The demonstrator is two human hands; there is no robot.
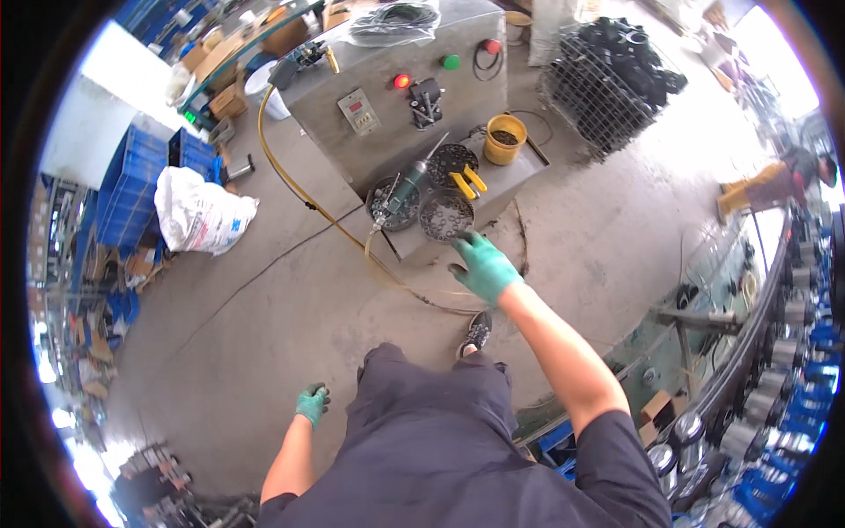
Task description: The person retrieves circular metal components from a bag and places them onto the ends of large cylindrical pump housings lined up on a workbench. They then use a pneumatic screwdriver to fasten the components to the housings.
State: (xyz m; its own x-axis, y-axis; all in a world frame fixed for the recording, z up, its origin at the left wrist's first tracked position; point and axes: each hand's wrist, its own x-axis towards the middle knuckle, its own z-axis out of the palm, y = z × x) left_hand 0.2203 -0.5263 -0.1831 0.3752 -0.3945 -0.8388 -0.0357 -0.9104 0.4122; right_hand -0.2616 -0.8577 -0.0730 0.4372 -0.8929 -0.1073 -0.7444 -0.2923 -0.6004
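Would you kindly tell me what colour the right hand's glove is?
The right hand wears a green glove, best seen in the head view.

A white sack (201, 211) slumps beside blue crates (132, 180). A wire cage (594, 110) holds heaped black parts (625, 53). Another person (759, 183) is at far right

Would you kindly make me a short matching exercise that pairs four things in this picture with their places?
Things:
1. right hand
2. left hand
3. yellow bucket
4. white sack

Places:
A. beside the blue crates
B. fingertips close to the rim of a round bowl
C. on the low metal shelf, right of the bowls
D. down by the person's left side

Pairs: 1-B, 2-D, 3-C, 4-A
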